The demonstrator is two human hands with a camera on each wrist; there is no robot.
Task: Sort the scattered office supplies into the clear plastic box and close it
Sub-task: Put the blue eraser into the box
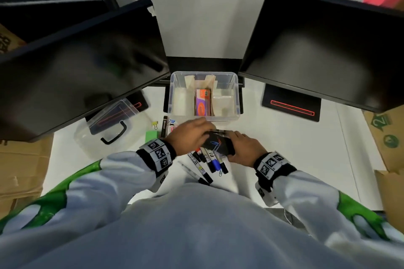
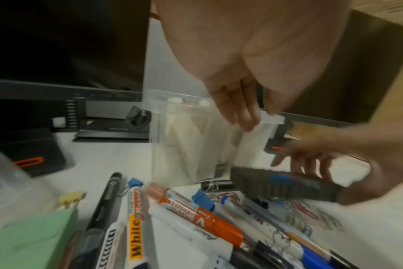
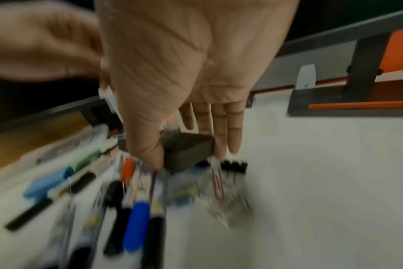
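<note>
The clear plastic box (image 1: 235,94) stands open between two monitors, with an orange and purple packet (image 1: 202,102) in its middle compartment. In front of it my right hand (image 1: 242,148) grips a small black box of paper clips (image 1: 217,145) between thumb and fingers, just above the desk. The right wrist view shows this grip (image 3: 189,154) on the black box (image 3: 186,149). My left hand (image 1: 196,133) hovers over the black box with straight fingers (image 2: 237,112) and holds nothing. Below lie several markers and pens (image 1: 209,161), loose paper clips (image 2: 299,209) and blue binder clips (image 2: 203,198).
The clear lid (image 1: 109,124) with a black handle lies left of the box. A green sticky pad (image 1: 151,136) and a yellow binder clip (image 1: 155,124) sit beside it. Two dark monitors (image 1: 83,67) (image 1: 323,50) overhang the white desk (image 1: 295,148). Cardboard flanks both sides.
</note>
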